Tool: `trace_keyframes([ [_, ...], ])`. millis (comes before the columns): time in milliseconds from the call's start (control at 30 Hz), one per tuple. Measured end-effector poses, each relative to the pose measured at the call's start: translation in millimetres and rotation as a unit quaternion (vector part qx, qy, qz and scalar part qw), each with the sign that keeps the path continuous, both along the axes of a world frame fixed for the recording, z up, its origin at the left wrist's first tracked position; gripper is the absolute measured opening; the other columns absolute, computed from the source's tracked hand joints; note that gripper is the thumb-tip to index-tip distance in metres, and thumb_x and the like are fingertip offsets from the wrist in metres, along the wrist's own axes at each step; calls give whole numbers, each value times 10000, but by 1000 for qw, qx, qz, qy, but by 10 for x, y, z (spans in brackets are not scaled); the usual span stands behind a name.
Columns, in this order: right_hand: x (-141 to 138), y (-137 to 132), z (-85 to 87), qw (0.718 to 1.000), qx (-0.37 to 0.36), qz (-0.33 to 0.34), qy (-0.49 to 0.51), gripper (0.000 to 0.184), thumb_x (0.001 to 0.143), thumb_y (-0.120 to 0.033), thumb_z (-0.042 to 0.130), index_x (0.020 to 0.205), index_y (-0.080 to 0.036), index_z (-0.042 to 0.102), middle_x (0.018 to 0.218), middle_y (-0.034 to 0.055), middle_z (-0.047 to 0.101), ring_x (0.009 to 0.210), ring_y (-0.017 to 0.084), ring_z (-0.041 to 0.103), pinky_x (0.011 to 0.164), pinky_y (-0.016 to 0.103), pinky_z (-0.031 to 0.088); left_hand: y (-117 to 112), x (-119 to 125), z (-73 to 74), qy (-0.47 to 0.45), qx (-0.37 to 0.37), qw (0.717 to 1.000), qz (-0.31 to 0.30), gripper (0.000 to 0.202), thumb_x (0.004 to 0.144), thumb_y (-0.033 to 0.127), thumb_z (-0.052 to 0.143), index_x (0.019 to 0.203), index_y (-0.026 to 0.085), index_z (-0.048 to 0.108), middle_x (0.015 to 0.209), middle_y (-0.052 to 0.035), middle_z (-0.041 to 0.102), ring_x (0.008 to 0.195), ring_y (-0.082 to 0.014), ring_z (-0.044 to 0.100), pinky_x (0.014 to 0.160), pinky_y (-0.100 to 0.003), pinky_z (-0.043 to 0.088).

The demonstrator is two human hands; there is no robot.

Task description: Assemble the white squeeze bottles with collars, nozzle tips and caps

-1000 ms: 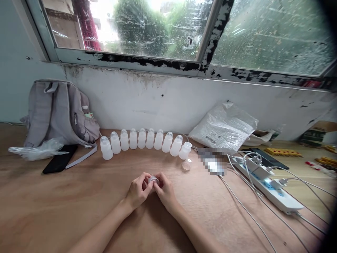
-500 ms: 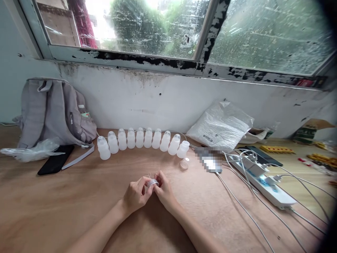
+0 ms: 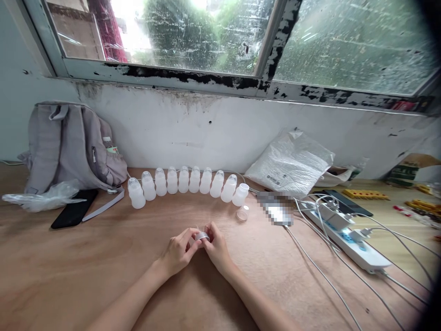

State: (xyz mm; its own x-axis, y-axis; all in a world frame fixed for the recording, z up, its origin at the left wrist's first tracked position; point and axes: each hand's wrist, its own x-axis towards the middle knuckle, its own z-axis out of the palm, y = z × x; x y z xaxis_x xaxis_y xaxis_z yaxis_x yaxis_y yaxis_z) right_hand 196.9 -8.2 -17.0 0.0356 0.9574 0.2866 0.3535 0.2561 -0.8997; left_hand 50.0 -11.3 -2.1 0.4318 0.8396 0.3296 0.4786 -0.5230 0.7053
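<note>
Above the middle of the table, my left hand (image 3: 179, 250) and my right hand (image 3: 217, 246) are closed around a small white bottle collar ring (image 3: 202, 236). A thin translucent piece seems to stick up by the ring, but the fingers hide most of it. Behind my hands, several frosted white baby bottles (image 3: 183, 179) stand upright in a curved row, with clear domed caps. The bottle at the right end (image 3: 240, 195) has no dome on it. Just in front of that bottle, a clear cap (image 3: 242, 213) lies on the table.
A grey backpack (image 3: 69, 142) leans at the left, with a plastic bag (image 3: 51, 195) and a black phone (image 3: 74, 209) before it. To the right are a silvery mailing bag (image 3: 292, 163), a blurred-out device (image 3: 277, 209) and a power strip (image 3: 354, 246) with trailing cables.
Both hands still hold the collar ring and have shifted only slightly, with small finger movements on it. The bottles and cap stay in place.
</note>
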Motion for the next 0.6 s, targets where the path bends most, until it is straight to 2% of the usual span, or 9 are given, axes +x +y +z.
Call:
trace_keyframes([
  [100, -6, -43, 60, 1000, 1, 25, 0, 61, 742, -238, 481, 748, -207, 429, 608, -37, 486, 481, 97, 408, 456, 218, 328, 48, -3, -17, -52, -25, 998, 30, 221, 863, 309, 338, 997, 220, 489, 884, -24, 608, 670, -130, 575, 642, -237, 445],
  [167, -14, -67, 93, 999, -4, 48, 1, 84, 777, -275, 469, 821, -206, 452, 653, -13, 553, 469, 102, 440, 447, 223, 342, 76, -12, -37, -68, -33, 996, 44, 209, 859, 285, 339, 983, 217, 493, 891, -27, 607, 701, -139, 579, 652, -240, 442],
  [333, -33, -80, 69, 997, 13, 73, -32, 85, 779, -254, 463, 852, -210, 455, 675, -6, 578, 477, 109, 478, 451, 218, 361, 105, -39, -75, -12, 0, 999, 46, 140, 813, 198, 369, 909, 210, 471, 806, -10, 580, 687, -141, 558, 631, -238, 421],
  [467, -45, -67, -21, 996, 30, 47, -69, 81, 753, -184, 434, 827, -216, 441, 664, -19, 553, 500, 114, 480, 492, 225, 377, 88, -29, -77, 37, 20, 997, 57, 130, 788, 213, 401, 900, 213, 466, 739, 7, 557, 593, -128, 526, 572, -228, 403],
  [600, -33, -42, -58, 996, 37, 17, -80, 109, 757, -168, 414, 850, -220, 438, 697, -13, 546, 535, 120, 488, 538, 241, 399, 62, -18, -50, -13, -3, 999, 48, 192, 827, 298, 387, 967, 219, 493, 852, -19, 597, 612, -122, 546, 630, -243, 439],
])
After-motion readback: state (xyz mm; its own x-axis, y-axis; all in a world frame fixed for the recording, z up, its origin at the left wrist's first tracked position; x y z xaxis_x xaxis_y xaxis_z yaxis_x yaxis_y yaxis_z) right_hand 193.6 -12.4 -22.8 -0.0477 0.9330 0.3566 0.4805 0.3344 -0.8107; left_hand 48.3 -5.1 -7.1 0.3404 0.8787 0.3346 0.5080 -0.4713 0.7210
